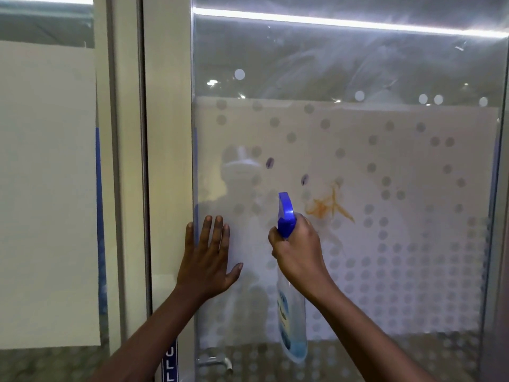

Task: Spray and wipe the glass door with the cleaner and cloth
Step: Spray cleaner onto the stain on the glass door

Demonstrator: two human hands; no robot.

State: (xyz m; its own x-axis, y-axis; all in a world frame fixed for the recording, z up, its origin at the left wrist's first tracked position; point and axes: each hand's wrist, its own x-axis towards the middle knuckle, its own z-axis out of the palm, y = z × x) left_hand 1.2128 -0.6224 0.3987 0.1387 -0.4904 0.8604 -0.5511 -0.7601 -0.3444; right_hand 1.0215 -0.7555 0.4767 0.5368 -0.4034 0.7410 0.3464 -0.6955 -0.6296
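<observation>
The head view faces a tall glass door (344,78) with a frosted band of pale dots across its middle and lower part, filling the frame from about twelve o'clock round to five. On the frosted band, just past centre toward three o'clock, sits an orange-brown smeared stain (326,205), and two small dark purple marks (269,162) lie a little above it toward twelve. The right hand (297,252) is wrapped around the neck of a clear plastic spray bottle with a blue trigger head (286,216), fingers curled at the trigger; the nozzle points up toward the glass, just beside the stain at its nine o'clock side. A little blue liquid shows at the bottle's base, near six o'clock. The left hand (210,257) lies flat with fingers spread, pressed against the door's left edge where the glass meets the pale metal frame (168,161), at about seven o'clock. No cloth shows in this view. The bottle's label is blurred and unreadable. A blue sign strip (170,363) at the bottom edge is cut off, showing only "ULL". A metal door handle (217,362) beside it is dim behind the frosting. Reflections and glare streak the upper glass.
</observation>
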